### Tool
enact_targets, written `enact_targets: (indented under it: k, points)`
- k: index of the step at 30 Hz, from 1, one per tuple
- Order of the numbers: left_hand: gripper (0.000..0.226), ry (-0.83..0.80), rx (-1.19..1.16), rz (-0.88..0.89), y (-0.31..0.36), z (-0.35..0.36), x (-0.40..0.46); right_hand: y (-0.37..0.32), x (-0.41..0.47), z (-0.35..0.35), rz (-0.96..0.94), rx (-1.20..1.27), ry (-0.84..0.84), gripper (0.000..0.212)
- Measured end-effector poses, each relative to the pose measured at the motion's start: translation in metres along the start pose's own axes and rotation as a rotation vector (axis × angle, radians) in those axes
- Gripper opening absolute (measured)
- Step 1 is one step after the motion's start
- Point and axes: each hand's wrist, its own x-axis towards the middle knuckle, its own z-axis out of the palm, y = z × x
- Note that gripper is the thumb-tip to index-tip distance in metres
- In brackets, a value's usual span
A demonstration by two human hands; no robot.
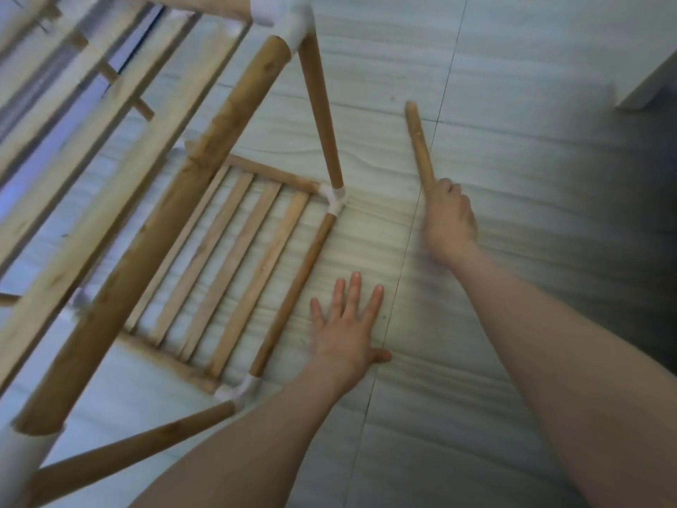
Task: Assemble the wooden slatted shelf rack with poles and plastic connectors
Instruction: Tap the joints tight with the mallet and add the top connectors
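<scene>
Right hand grips the near end of a loose wooden pole, which points away over the tiled floor. Left hand lies flat on the floor, fingers spread, holding nothing, just beside the lower slatted shelf. Part-built rack stands left, white plastic connectors at its corners.

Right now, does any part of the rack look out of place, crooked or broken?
Nothing looks broken. One loose pole is not yet fitted: the right hand grips its end, apart from the rack. The left hand rests flat on the floor beside the lower slatted shelf. Blur hides fine detail.
</scene>
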Motion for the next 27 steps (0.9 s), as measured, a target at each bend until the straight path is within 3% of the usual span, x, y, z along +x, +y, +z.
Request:
enact_targets:
  k: [4, 11, 18, 23, 27]
  points:
    - [0.097, -0.006, -0.012, -0.001, 0.0, -0.003, -0.001, 0.008, -0.009, -0.002, 0.153, 0.125, -0.234, 0.038]
    - [0.096, 0.012, -0.039, 0.022, -0.003, -0.009, -0.002, 0.012, -0.059, -0.018, 0.401, 0.708, -0.479, 0.011]
    - [0.058, -0.019, -0.325, 0.075, -0.012, -0.031, -0.07, 0.003, -0.138, -0.066, 0.319, 1.095, -0.24, 0.021]
    - [0.048, -0.218, -0.329, 0.181, -0.038, -0.06, -0.161, -0.038, -0.204, -0.104, 0.245, 1.263, -0.308, 0.034]
    - [0.038, -0.099, -0.352, 0.197, -0.076, -0.076, -0.228, -0.085, -0.249, -0.125, 0.039, 1.488, -0.398, 0.017]
